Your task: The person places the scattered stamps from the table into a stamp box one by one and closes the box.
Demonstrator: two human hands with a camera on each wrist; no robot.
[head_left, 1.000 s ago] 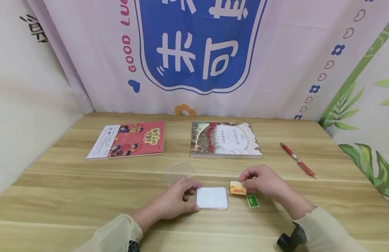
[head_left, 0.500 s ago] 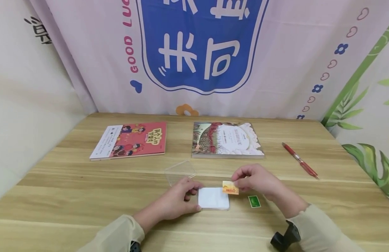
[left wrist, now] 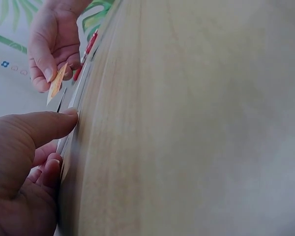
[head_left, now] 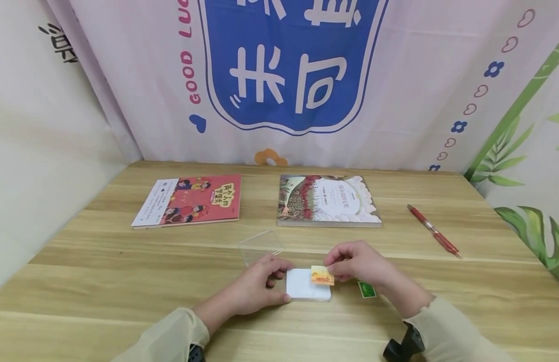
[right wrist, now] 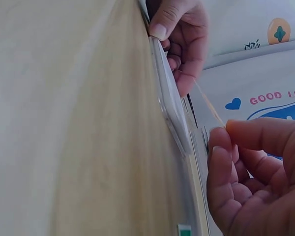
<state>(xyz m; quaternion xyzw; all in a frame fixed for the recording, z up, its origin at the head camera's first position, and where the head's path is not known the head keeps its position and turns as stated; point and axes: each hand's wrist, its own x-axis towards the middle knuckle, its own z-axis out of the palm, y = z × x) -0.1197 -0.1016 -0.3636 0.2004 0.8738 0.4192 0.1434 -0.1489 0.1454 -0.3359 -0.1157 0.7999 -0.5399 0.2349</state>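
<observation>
My right hand point(head_left: 361, 264) pinches a small orange-and-yellow stamp point(head_left: 320, 275) between thumb and fingertips. In the head view the stamp overlaps the right part of a shallow clear plastic box point(head_left: 299, 287) with a white pad in it; in the right wrist view the stamp point(right wrist: 210, 105) is held up apart from the pad. My left hand point(head_left: 257, 287) grips the box at its left side, thumb at the near corner and fingers at the far one. A green stamp point(head_left: 366, 289) lies right of the box, partly behind my right hand.
A transparent lid point(head_left: 260, 246) lies behind my left hand. Farther back are a red book point(head_left: 207, 201) at the left and a pale illustrated book point(head_left: 329, 201) in the middle. To the right lies a red pen point(head_left: 433, 230). A printed curtain point(head_left: 420, 100) hangs behind the table.
My right hand has moved left with the orange stamp, from beside the box to over its right part. The left hand stays at the box.
</observation>
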